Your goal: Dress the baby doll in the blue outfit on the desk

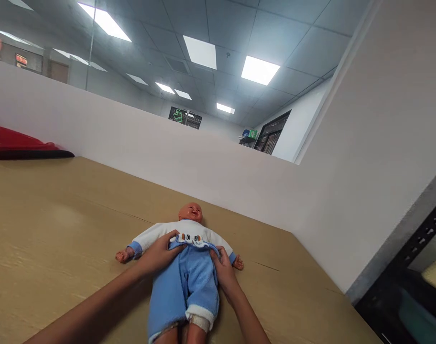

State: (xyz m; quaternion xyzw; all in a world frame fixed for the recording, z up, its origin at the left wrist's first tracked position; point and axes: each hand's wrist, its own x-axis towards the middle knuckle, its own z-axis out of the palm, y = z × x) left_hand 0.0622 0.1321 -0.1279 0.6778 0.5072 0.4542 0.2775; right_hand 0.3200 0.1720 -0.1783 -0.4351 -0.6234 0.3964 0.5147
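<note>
Head view, lower centre: left hand [159, 253] and right hand [223, 267] grip the blue trousers' [189, 286] waistband at the doll's [187, 239] waist; trousers already up, cuffs unadjusted.

Office, ceiling light panels [260, 69], white partition [139, 138], wooden desk [60, 229]
</note>
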